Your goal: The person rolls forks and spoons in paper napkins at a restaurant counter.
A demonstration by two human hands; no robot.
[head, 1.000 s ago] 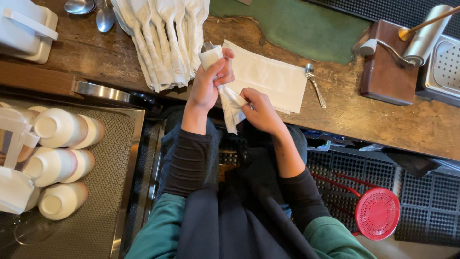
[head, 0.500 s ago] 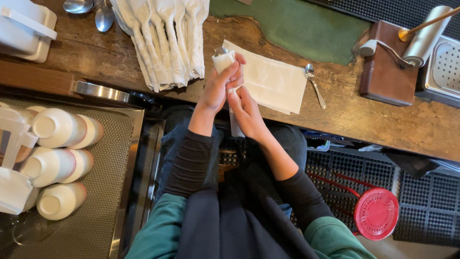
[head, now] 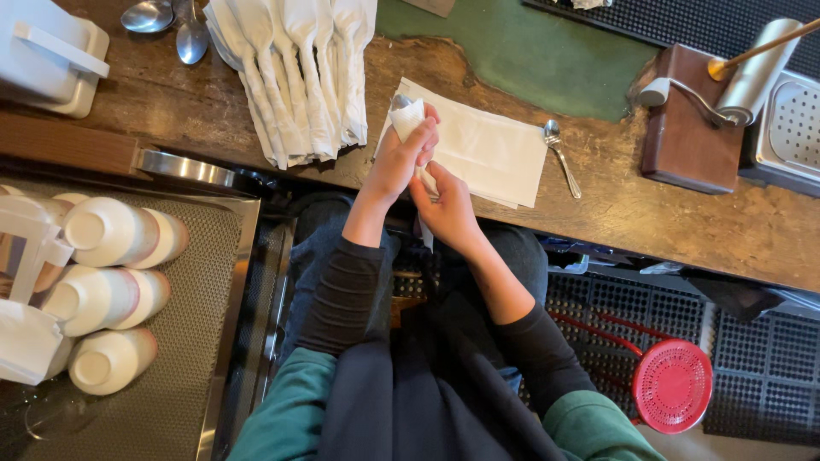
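Observation:
My left hand point(head: 400, 159) and my right hand point(head: 446, 207) both grip a rolled white napkin point(head: 408, 119) held upright over the front edge of the wooden counter point(head: 615, 205). A bit of metal cutlery shows at the roll's top. Just behind my hands lies a stack of flat white napkins point(head: 491, 154). A single spoon point(head: 560, 154) lies to the right of that stack. A row of several finished napkin rolls point(head: 295, 72) lies to the left of my hands.
Two spoons point(head: 166, 21) and a white box point(head: 47, 51) sit at the far left. White cups point(head: 111, 282) lie on a metal tray at lower left. A wooden block with a metal tool point(head: 688, 115) stands at right; a red stool point(head: 672, 386) is below.
My right hand moved left and up to meet the left hand. The napkin went from a loose fold to a tight roll held in both hands.

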